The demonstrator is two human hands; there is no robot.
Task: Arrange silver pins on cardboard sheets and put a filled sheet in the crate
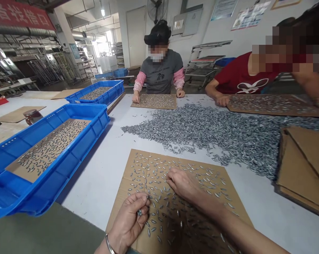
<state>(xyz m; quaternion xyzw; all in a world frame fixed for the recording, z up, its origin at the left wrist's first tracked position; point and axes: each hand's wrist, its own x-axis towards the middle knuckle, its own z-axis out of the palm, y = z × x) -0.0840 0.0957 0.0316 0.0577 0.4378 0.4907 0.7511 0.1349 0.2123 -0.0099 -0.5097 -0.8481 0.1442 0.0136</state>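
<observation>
the left hand's [131,217] fingers are curled in, thumb against forefinger, closed round at least one metal piece [139,212] whose end shows at the palm; how many more it holds is hidden. the right hand [182,181] reaches over the card [146,245], palm down, its fingertips drawn narrow together just above or on the surface; i cannot tell whether a piece is between them.

under both hands the card lies flat, dotted with loose pieces, small, shiny and pointed at the ends, set apart in rough rows. some lie in the shade of the right forearm. a bangle [109,244] rings the left wrist.

beyond the card's far edge a wide pile [201,128] of the same pieces spreads over the white table [95,180]. to the right, beside the pile, is a stack of cards [305,165]. to the left stands a blue tray [69,169], inside it a card of pieces; a second tray [115,92] with pieces stands behind, and a jar [32,116] beside the first.

across the table a person in grey [163,70] has both hands at a filled card, and a person in red [249,76] leans over another.
</observation>
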